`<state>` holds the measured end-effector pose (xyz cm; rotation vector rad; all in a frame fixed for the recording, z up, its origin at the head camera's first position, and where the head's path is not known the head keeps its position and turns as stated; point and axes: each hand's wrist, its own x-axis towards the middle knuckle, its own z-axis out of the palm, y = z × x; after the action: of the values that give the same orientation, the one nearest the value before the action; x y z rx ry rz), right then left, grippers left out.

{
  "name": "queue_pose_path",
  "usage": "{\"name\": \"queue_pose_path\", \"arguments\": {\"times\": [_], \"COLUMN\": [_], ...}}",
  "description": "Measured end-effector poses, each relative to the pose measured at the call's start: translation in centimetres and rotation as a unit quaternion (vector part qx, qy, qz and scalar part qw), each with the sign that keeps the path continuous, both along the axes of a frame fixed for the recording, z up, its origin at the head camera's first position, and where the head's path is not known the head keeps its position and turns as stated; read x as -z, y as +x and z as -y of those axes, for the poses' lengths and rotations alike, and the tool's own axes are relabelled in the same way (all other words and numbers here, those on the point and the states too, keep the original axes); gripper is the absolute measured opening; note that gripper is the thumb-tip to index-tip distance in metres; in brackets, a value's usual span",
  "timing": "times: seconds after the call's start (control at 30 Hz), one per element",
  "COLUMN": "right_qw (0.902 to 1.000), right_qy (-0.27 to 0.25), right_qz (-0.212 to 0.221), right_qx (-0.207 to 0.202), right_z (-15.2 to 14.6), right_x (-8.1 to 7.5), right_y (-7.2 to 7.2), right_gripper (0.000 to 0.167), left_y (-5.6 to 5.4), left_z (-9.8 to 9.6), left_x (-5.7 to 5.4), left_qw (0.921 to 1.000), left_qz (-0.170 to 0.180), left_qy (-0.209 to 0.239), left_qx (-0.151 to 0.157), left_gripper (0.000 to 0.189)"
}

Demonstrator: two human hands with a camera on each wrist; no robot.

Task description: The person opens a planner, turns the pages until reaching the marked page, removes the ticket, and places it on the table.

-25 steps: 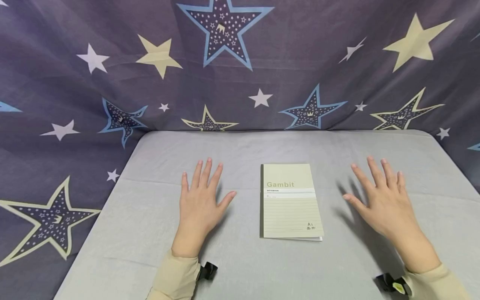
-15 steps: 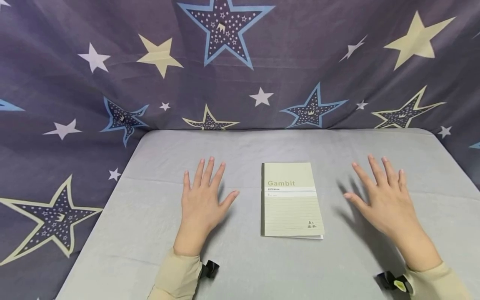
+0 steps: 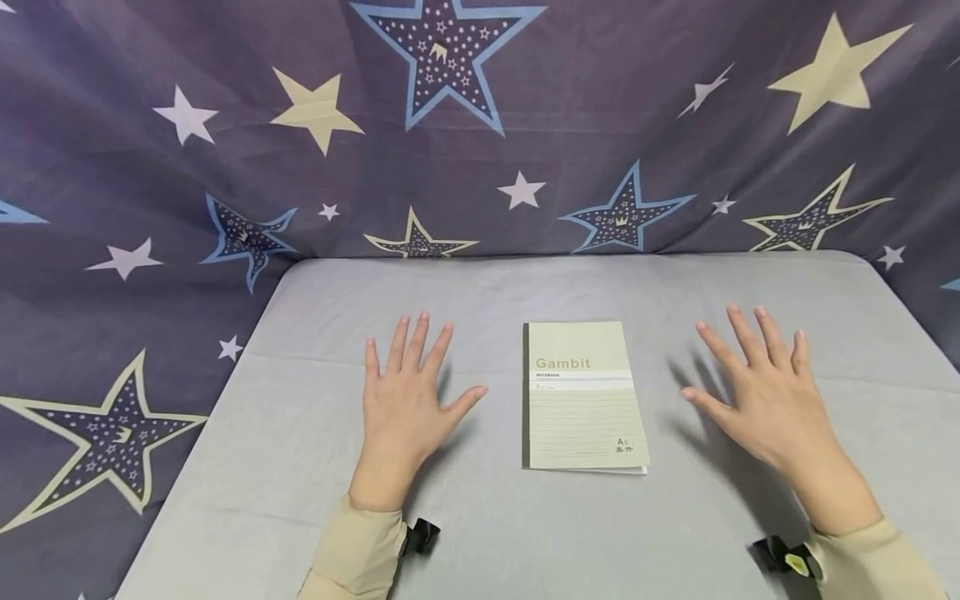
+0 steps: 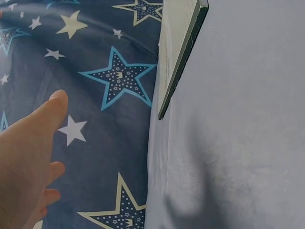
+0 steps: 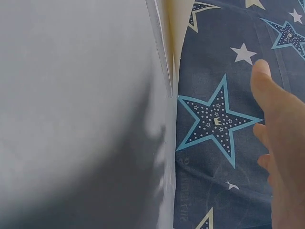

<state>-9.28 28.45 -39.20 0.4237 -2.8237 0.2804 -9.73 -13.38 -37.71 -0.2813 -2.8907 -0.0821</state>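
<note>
Released and spread, my left hand (image 3: 403,412) hovers left of the Gambit notebook (image 3: 583,417), my right hand (image 3: 776,408), likewise released, right of it.

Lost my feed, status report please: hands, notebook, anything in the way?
Left hand and right hand spread, holding nothing. Notebook closed, lying on the table between them. Nothing seen in the way.

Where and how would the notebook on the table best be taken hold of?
Probably by the near right corner, coming from the right with the right hand, in a thumb-and-finger pinch. The notebook lies closed on the table with its dark spine on the left, leaving the right edge loose, and the cover seems slightly lifted at that corner, where white paper shows.
</note>
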Motion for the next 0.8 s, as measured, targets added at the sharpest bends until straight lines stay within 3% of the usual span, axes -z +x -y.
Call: {"name": "queue_pose_path", "arguments": {"times": [0.27,0.57,0.8], "right_qw": [0.9997,0.9968,0.9928], "right_qy": [0.019,0.018,-0.002], "right_qz": [-0.001,-0.016,0.01], "right_qx": [-0.015,-0.077,-0.119], "right_z": [0.5,0.9,2.0], "right_x": [0.0,-0.1,0.7], "right_y": [-0.3,0.3,1.3], "right_gripper": [0.091,0.092,0.096], "left_y": [0.0,0.0,-0.1], "left_z": [0.2,0.2,0.1], "left_x": [-0.1,0.0,0.2], "left_qw": [1.0,0.9998,0.9995], "left_qz": [-0.002,0.018,0.026], "left_qy": [-0.003,0.005,0.015], "left_qx": [0.002,0.007,0.009], "left_gripper": [0.091,0.09,0.089]}}
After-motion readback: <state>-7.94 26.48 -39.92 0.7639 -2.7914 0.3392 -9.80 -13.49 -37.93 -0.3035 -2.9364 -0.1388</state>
